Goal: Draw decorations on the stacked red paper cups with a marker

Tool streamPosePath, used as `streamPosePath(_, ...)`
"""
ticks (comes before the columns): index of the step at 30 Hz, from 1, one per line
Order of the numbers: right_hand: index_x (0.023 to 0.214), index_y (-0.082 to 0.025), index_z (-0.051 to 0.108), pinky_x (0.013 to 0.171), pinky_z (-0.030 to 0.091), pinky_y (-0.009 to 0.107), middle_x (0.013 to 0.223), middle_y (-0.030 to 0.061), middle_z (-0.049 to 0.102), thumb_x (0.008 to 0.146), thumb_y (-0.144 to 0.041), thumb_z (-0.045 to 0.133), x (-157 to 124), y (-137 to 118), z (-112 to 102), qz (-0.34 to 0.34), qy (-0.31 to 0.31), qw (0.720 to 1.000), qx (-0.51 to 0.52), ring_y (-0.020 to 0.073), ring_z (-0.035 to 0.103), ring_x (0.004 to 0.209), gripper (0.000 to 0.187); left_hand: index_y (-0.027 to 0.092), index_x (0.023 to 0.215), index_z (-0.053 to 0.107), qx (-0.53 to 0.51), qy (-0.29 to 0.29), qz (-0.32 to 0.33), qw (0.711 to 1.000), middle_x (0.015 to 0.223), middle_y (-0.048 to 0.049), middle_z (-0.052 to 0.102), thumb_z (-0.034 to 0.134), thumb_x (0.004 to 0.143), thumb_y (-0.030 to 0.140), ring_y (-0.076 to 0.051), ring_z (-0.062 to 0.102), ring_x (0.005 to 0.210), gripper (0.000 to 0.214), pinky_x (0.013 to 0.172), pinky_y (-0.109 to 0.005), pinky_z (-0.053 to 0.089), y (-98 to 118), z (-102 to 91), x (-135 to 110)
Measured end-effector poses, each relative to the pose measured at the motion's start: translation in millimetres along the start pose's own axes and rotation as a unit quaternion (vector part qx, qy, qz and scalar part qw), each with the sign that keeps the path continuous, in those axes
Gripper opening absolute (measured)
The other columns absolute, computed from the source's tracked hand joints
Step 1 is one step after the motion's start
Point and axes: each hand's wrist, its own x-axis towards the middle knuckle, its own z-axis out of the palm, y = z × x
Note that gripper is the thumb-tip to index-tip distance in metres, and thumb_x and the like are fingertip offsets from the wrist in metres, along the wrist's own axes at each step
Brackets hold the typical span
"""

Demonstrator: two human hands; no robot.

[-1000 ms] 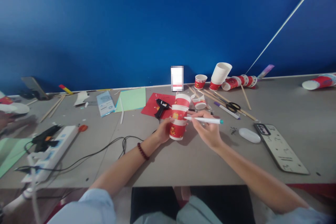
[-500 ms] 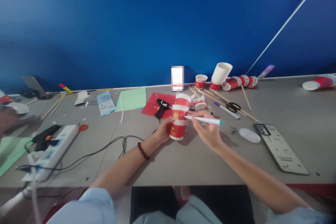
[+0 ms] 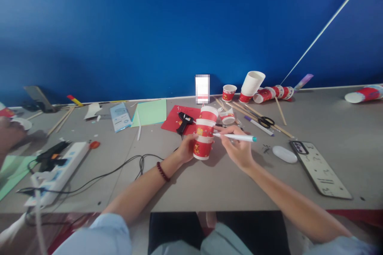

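A stack of red and white paper cups [image 3: 204,132] stands on the grey table [image 3: 209,183] in front of me. My left hand [image 3: 186,148] is closed round its lowest cup from the left. My right hand [image 3: 236,149] grips a white pen with a teal cap [image 3: 236,137], held almost level. The pen's tip touches the right side of the stack, near the middle cup.
A black glue gun [image 3: 183,122] lies on red paper [image 3: 175,118] behind the stack. Scissors [image 3: 265,120], wooden sticks and more cups [image 3: 263,92] lie at the back right. A phone [image 3: 320,169] and a white case [image 3: 284,153] lie right. A power strip [image 3: 60,171] with cables and another person's hand [image 3: 8,135] are at the left.
The pen and my right hand have shifted slightly right. The other person's hand at the far left has moved. The cups stay in place.
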Motion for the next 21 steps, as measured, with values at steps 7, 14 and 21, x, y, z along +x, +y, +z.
streamPosePath(7,0.08,-0.023,0.059,0.082,0.056,0.039,0.1,0.008,0.074,0.083,-0.018,0.06,-0.2,-1.6,0.2,-0.02,-0.005,1.0,-0.02,0.0272,0.07,0.105,0.005,0.007,0.106,0.066,-0.01,-0.01,-0.011,1.0,0.09,-0.0147,0.074,0.068,0.071,0.043,-0.026,0.07,0.075,0.05,0.073,-0.036,0.052,0.0,-2.9,-0.4)
streamPosePath(14,0.08,-0.023,0.057,0.081,0.055,0.041,0.103,0.009,0.074,0.083,-0.02,0.06,-0.3,-3.0,0.9,-0.016,-0.004,0.999,-0.03,0.0283,0.07,0.103,0.005,0.01,0.113,0.065,0.015,0.01,-0.001,1.0,0.095,-0.0136,0.073,0.074,0.07,0.05,-0.024,0.069,0.077,0.06,0.075,-0.036,0.052,-3.4,-5.1,0.6)
streamPosePath(21,0.085,-0.024,0.059,0.08,0.057,0.038,0.105,0.0085,0.074,0.087,-0.024,0.059,-0.4,1.1,-0.7,-0.008,0.009,1.0,-0.008,0.0238,0.071,0.097,0.002,0.011,0.115,0.065,0.011,0.03,0.014,0.999,0.098,-0.013,0.073,0.074,0.072,0.044,-0.025,0.069,0.085,0.055,0.076,-0.036,0.053,-0.8,3.4,0.5)
